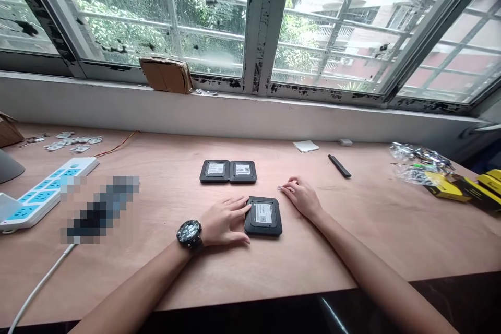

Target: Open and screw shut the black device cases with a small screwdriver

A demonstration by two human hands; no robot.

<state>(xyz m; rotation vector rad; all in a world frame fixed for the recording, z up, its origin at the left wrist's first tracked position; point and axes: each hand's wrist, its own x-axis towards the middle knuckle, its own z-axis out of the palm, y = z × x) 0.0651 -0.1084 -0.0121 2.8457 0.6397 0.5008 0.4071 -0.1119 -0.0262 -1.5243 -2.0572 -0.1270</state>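
At frame centre, my left hand (225,222) lies spread flat against the black rounded-rectangle plastic device (263,215), which I'd brace firmly while my right hand (301,197) pinches a tiny silvery part (280,188) beside it.

**Clearance and obstructions: worktop (371,229)**

- Centre: a single black device (263,215) is hemmed in by the left hand (225,219), lying flat against its left edge, and the right hand (301,195), just beside its far right corner.
- Behind: a pair of black devices (228,171) lies side by side, with a bare strip between it and the single device.
- Left: the power strip (47,190), pixelated object (99,209) and white cable (39,287) crowd the approach. Small packets (72,142) lie beyond them.
- Right: there is wide open board. The black stick (339,166) and white pad (306,146) lie near the wall, and the plastic bag (418,162) and yellow boxes (465,188) at the far end.
- Near edge: bare apart from both forearms.
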